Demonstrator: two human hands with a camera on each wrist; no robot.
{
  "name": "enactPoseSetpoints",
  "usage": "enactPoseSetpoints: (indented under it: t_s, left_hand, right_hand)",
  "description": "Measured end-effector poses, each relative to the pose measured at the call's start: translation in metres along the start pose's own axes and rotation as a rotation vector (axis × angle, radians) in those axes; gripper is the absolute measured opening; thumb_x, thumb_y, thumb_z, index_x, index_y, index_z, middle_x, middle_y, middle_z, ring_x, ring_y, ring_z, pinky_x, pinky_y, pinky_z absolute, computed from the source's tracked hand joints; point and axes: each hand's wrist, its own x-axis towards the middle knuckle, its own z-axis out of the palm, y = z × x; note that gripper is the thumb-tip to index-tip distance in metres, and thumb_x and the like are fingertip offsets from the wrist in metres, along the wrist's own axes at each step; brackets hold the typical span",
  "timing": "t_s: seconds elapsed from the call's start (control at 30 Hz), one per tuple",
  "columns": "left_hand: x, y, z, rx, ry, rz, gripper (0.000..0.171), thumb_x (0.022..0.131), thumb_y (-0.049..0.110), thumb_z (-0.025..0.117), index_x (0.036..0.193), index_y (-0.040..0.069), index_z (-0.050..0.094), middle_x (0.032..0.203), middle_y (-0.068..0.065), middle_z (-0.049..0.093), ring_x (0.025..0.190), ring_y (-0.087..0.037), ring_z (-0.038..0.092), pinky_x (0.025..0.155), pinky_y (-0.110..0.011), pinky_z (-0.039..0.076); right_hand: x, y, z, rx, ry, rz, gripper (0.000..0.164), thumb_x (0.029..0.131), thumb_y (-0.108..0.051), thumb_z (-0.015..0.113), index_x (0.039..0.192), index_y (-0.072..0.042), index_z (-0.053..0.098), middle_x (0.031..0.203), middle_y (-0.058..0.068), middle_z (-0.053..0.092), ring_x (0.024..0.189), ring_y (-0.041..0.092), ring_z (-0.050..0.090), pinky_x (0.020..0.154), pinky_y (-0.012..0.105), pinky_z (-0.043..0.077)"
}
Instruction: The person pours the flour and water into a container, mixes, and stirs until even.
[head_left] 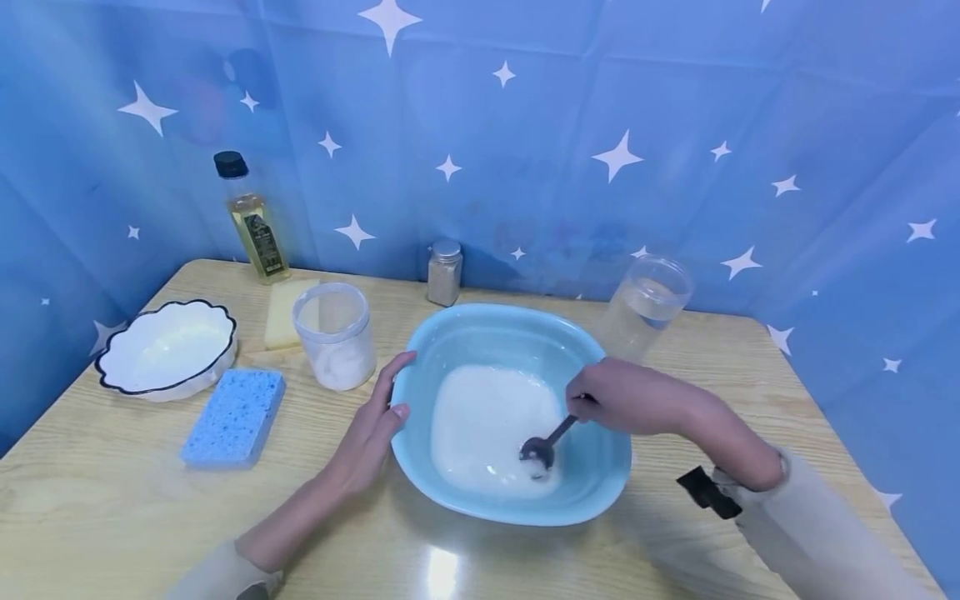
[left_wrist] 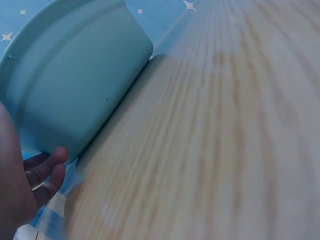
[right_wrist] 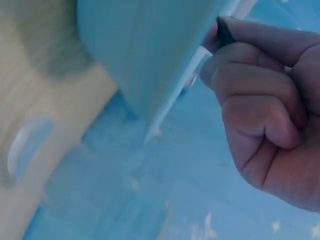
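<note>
A light blue basin [head_left: 600, 487] with white, milky liquid [head_left: 487, 425] in it sits mid-table. At its left side, my left hand [head_left: 367, 437] holds the rim, thumb and a finger at the edge. In the left wrist view, other fingers [left_wrist: 44, 172] bend in against the basin's outer wall [left_wrist: 75, 85]. My right hand [head_left: 630, 396] reaches over the right rim and grips the dark handle of a spoon [head_left: 537, 452], whose bowl dips into the liquid. Seen from the right wrist, the hand [right_wrist: 265, 100] has its fingers curled, with a piece of handle [right_wrist: 225, 31] showing.
Left of the basin are a clear jar of white matter [head_left: 341, 358], a blue sponge [head_left: 234, 419], a pale yellow block [head_left: 283, 312] and a scalloped white dish [head_left: 168, 346]. Behind stand an oil bottle [head_left: 258, 233] and a shaker [head_left: 445, 273]. A clear water container [head_left: 647, 304] stands back right.
</note>
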Motion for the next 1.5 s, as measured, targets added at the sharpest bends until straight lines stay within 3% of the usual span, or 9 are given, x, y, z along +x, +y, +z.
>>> enactPoseSetpoints:
  t_s: [0.17,0.37,0.5,0.83,1.03,1.17,1.27,1.37,1.5]
  left_hand:
    - [0.000,0.000,-0.001,0.006,0.012,0.012,0.055,0.095,0.012,0.030,0.145,0.034,0.021,0.134,-0.012,0.044,0.090,-0.024,0.062,0.069,-0.033,0.054]
    - [0.001,0.000,0.001,-0.008,0.003,0.005,0.059,0.092,0.008,0.030,0.145,0.033,0.021,0.134,-0.014,0.043,0.090,-0.025,0.062,0.068,-0.033,0.054]
    - [0.001,0.001,0.001,0.027,0.013,0.008,0.058,0.092,0.010,0.031,0.144,0.033,0.023,0.132,-0.014,0.045,0.088,-0.024,0.062,0.067,-0.032,0.054]
    - [0.000,0.001,0.002,0.088,0.034,0.022,0.056,0.093,0.012,0.032,0.145,0.031,0.024,0.130,-0.014,0.047,0.089,-0.023,0.061,0.068,-0.031,0.053]
    - [0.001,0.002,0.003,0.086,0.039,0.009,0.056,0.093,0.015,0.032,0.144,0.036,0.024,0.131,-0.012,0.047,0.090,-0.022,0.061,0.068,-0.031,0.053]
    - [0.001,0.001,0.004,0.072,0.032,0.019,0.055,0.093,0.017,0.032,0.144,0.036,0.023,0.131,-0.011,0.047,0.092,-0.022,0.060,0.069,-0.032,0.053]
    - [0.001,0.000,0.004,0.070,0.034,0.026,0.054,0.094,0.018,0.032,0.144,0.035,0.023,0.130,-0.011,0.048,0.091,-0.022,0.060,0.068,-0.031,0.053]
    - [0.001,0.001,0.003,0.070,0.034,0.023,0.054,0.094,0.018,0.031,0.144,0.036,0.022,0.129,-0.012,0.049,0.089,-0.021,0.062,0.067,-0.031,0.053]
    - [0.001,0.001,0.002,0.083,0.030,0.007,0.054,0.094,0.019,0.030,0.144,0.038,0.021,0.128,-0.011,0.049,0.087,-0.019,0.062,0.067,-0.031,0.053]
  right_hand:
    - [0.019,-0.015,0.011,-0.014,0.051,-0.083,0.027,0.092,-0.005,0.051,0.068,-0.016,0.056,0.058,-0.010,0.042,0.050,0.003,0.031,0.050,0.020,0.033]
    - [0.028,-0.006,0.002,-0.207,0.182,0.147,0.023,0.092,-0.009,0.053,0.070,-0.014,0.059,0.057,-0.004,0.047,0.051,0.011,0.041,0.048,0.024,0.036]
    - [0.011,0.002,-0.010,-0.263,0.149,0.234,0.023,0.091,-0.005,0.052,0.070,-0.011,0.061,0.057,-0.002,0.047,0.050,0.013,0.040,0.047,0.025,0.035]
    - [-0.001,-0.022,-0.009,-0.048,-0.089,0.022,0.038,0.089,-0.003,0.050,0.055,-0.017,0.043,0.051,-0.009,0.032,0.046,0.004,0.028,0.049,0.020,0.030]
    - [0.019,-0.015,0.003,-0.005,-0.004,-0.030,0.033,0.091,-0.002,0.049,0.061,-0.015,0.052,0.055,-0.009,0.038,0.048,0.004,0.030,0.051,0.021,0.032]
    - [0.027,0.000,0.002,-0.105,0.135,0.071,0.027,0.092,-0.006,0.051,0.068,-0.014,0.059,0.056,-0.005,0.045,0.048,0.008,0.035,0.048,0.023,0.034]
    - [0.019,0.007,-0.005,-0.194,0.171,0.165,0.025,0.092,-0.007,0.052,0.069,-0.013,0.061,0.056,-0.004,0.046,0.048,0.011,0.036,0.048,0.025,0.034]
    - [0.003,0.008,-0.011,-0.181,0.107,0.158,0.028,0.091,-0.005,0.052,0.065,-0.013,0.057,0.056,-0.005,0.042,0.049,0.010,0.033,0.048,0.024,0.032]
    - [-0.006,0.002,-0.008,-0.022,-0.038,0.006,0.033,0.091,-0.003,0.050,0.060,-0.014,0.048,0.056,-0.009,0.037,0.050,0.004,0.031,0.051,0.021,0.032]
